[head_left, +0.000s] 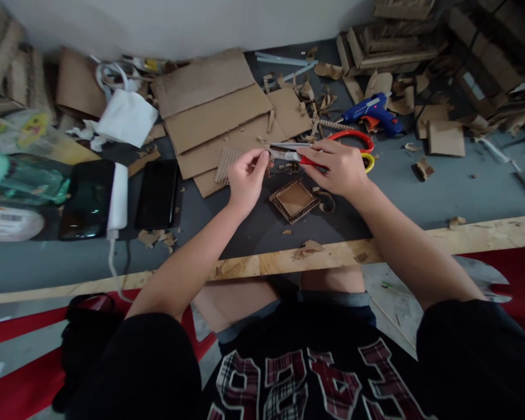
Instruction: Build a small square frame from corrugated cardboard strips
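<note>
My right hand (339,166) is closed around a red utility knife (308,161), its silver tip directed left at my other hand. The fingers of my left hand (248,175) are pinched by that tip on what looks like a small cardboard strip (268,170), mostly hidden. Behind and partly under my right hand are scissors with red and yellow handles (355,136), their blades stretching left. Just below both hands, a small square cardboard tray (294,199) with corrugated edging lies on the dark table (249,240).
Stacked cardboard sheets (219,114) lie behind my left hand. A blue glue gun (374,114) rests at the right among scraps, with pale glue sticks (284,59) farther back. Two dark phones (157,193) (87,199), a white power bank (118,195) and bottles (13,223) occupy the left.
</note>
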The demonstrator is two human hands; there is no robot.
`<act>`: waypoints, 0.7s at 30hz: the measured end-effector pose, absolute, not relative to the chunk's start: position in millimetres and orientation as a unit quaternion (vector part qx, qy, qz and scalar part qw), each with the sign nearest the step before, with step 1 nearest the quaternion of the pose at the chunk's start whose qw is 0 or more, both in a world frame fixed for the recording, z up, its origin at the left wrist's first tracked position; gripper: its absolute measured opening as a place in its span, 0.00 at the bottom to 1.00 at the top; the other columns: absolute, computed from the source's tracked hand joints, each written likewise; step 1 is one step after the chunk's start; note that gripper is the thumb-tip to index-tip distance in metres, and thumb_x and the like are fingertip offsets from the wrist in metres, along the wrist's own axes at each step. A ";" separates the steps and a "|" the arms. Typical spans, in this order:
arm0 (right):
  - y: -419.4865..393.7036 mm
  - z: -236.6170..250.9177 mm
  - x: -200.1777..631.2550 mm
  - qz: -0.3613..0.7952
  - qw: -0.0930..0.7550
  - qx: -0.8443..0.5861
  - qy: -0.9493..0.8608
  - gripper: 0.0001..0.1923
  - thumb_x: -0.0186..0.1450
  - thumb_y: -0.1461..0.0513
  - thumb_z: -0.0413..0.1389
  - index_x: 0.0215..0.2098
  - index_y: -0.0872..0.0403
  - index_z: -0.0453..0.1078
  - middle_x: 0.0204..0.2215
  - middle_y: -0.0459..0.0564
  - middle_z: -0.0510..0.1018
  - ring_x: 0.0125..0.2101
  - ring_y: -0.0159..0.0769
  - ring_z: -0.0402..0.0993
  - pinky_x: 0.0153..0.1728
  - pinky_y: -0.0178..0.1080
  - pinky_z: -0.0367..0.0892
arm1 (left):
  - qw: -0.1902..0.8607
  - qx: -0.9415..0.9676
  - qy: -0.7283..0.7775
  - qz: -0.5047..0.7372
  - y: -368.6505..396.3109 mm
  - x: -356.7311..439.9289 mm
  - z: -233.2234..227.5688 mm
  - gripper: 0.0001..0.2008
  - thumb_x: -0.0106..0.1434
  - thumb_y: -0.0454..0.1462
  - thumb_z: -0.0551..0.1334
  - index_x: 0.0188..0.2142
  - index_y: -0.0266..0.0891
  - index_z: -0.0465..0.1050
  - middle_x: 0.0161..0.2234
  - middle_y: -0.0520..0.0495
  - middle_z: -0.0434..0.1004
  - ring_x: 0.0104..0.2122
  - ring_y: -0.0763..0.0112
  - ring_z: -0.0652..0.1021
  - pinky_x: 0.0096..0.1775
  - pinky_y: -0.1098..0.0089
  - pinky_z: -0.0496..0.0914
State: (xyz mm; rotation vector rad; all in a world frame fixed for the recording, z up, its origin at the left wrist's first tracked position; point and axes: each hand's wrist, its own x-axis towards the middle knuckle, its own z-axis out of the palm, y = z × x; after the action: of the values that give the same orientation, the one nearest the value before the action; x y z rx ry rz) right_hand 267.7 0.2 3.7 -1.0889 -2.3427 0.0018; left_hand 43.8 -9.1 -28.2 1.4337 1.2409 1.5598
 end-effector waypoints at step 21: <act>-3.7 11.7 257.7 -0.012 0.266 -0.514 -0.816 0.23 0.73 0.54 0.46 0.61 0.49 0.71 0.48 0.55 0.80 0.44 0.42 0.77 0.40 0.41 0.72 | 0.394 0.550 0.449 0.583 -12.1 51.2 -26.7 0.24 0.55 0.57 0.69 0.32 0.38 0.79 0.26 0.48 0.80 0.27 0.75 0.79 0.31 0.75 0.72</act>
State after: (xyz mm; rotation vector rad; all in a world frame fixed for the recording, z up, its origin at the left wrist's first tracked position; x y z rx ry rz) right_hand 257.7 -3.7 11.7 -1.3872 -2.2024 -0.0325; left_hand 51.2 -12.1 -26.7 1.3965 1.1386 1.4798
